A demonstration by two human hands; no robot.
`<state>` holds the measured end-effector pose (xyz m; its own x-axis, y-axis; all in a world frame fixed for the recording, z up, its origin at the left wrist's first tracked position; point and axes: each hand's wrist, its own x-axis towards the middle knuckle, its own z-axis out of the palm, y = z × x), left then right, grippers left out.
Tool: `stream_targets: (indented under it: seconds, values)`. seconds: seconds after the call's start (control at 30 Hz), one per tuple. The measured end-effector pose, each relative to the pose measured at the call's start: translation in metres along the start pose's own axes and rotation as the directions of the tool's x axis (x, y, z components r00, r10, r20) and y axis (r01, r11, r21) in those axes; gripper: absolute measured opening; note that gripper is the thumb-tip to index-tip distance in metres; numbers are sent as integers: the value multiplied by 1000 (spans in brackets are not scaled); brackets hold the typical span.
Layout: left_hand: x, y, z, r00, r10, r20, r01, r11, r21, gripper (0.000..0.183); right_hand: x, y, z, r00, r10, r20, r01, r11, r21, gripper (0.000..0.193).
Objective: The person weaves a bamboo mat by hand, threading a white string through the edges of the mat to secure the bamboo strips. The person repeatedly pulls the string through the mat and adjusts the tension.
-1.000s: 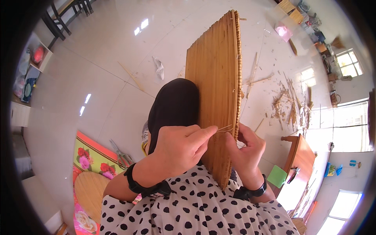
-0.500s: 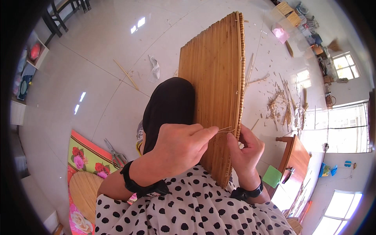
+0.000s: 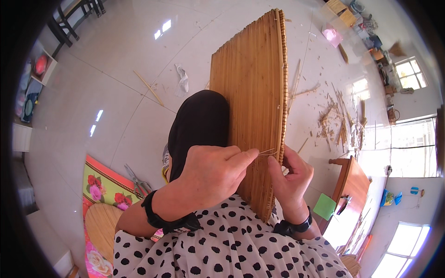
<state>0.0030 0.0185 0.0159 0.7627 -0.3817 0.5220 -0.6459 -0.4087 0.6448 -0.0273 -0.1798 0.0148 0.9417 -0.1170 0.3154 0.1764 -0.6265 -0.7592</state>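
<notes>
Our left hand [image 3: 211,169] has its thumb and a finger pinched tight on a thin, pale thread [image 3: 266,152]. The thread goes from those fingertips over to the edge of a tall wooden board [image 3: 250,88]. Our right hand [image 3: 293,178] has its thumb at the flat front of the board, close to the thread, and its other fingers curl around the edge to hold it; some of those fingertips are hidden. The board stands between our two hands and reaches up well past our fingers. It is made of many thin brown strips side by side, and its right edge is bumpy, like a row of beads. Above our left fingers is a knee in smooth black cloth [image 3: 199,116]. Below our fingers we have soft white cloth with black dots [image 3: 222,245]. Out to the left of our fingers, metal scissors [image 3: 136,180] lie by a flowery mat [image 3: 109,187] with a round wooden piece [image 3: 102,227] on it. Past our right fingers, dry sticks [image 3: 342,121] make a messy heap on the shiny floor [image 3: 125,41].
</notes>
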Motion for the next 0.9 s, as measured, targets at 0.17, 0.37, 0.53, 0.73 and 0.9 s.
stream_targets:
  seconds: [0.17, 0.37, 0.53, 0.73, 0.9]
  values:
    - [6, 5, -14, 996, 43, 73, -52, 992, 118, 30, 1, -2, 2, 999, -42, 17, 42, 999, 13, 30]
    - [20, 10, -26, 979, 71, 189, -104, 979, 174, 34, 1, -3, 2, 998, -64, 25, 64, 998, 17, 31]
    - [22, -2, -22, 988, 68, 136, -77, 995, 60, 28, 4, -7, 1, 993, -90, 73, 88, 996, 24, 34]
    - [21, -14, -32, 986, 6, 166, 3, 998, -57, 23, 4, -6, 9, 989, -112, 98, 94, 980, 178, 42]
    - [12, -23, -53, 954, -87, 288, 98, 995, -24, 27, -2, -2, 23, 982, -93, 162, 25, 925, 380, 50]
